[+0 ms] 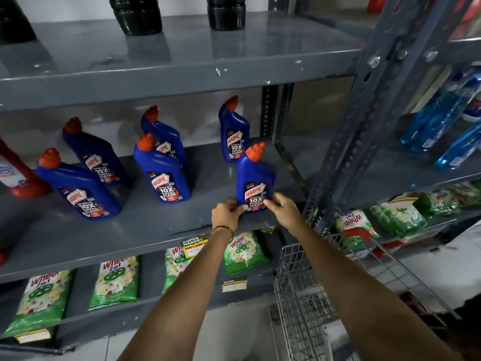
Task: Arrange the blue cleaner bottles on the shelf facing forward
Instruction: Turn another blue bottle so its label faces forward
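Several blue cleaner bottles with orange caps stand on the grey middle shelf (pixel 145 225), labels toward me. The front right bottle (pixel 255 173) stands upright near the shelf's front edge. My left hand (pixel 226 213) pinches its lower left corner and my right hand (pixel 282 208) grips its lower right side. Behind it stands another bottle (pixel 234 131). A pair stands in the middle, one bottle (pixel 162 173) in front of another (pixel 162 134). Two more stand to the left, one in front (pixel 80 188) and one behind (pixel 93 152).
A red bottle (pixel 18 173) stands at the shelf's far left. Black containers (pixel 138 14) sit on the shelf above. Green detergent packs (pixel 114 280) fill the shelf below. A wire cart (pixel 307 295) stands at lower right. Light blue bottles (pixel 442 113) lie on the neighbouring rack.
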Demonstrator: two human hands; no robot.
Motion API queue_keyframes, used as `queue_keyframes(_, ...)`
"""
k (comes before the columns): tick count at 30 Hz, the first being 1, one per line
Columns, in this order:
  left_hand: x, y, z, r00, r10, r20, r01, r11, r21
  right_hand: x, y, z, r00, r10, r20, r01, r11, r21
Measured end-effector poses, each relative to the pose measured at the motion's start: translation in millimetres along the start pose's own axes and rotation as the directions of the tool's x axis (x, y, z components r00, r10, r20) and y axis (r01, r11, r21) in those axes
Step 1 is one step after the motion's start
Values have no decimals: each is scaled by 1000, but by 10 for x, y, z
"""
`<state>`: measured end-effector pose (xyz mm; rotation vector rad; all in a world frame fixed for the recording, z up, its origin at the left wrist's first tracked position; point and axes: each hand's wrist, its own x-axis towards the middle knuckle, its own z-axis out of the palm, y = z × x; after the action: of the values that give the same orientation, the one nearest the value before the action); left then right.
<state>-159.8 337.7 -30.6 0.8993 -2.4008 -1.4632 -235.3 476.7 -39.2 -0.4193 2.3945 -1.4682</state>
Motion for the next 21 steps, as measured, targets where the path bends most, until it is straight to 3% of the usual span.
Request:
queue_keyframes(16,-125,36,-24,999,-27,37,27,1000,2,-50,-18,-21,996,65,65,-71,992,108)
queue_keyframes(21,-121,-32,-187,997,-67,34,65,997,41,-118,-46,83,986,154,-67,-144,980,135)
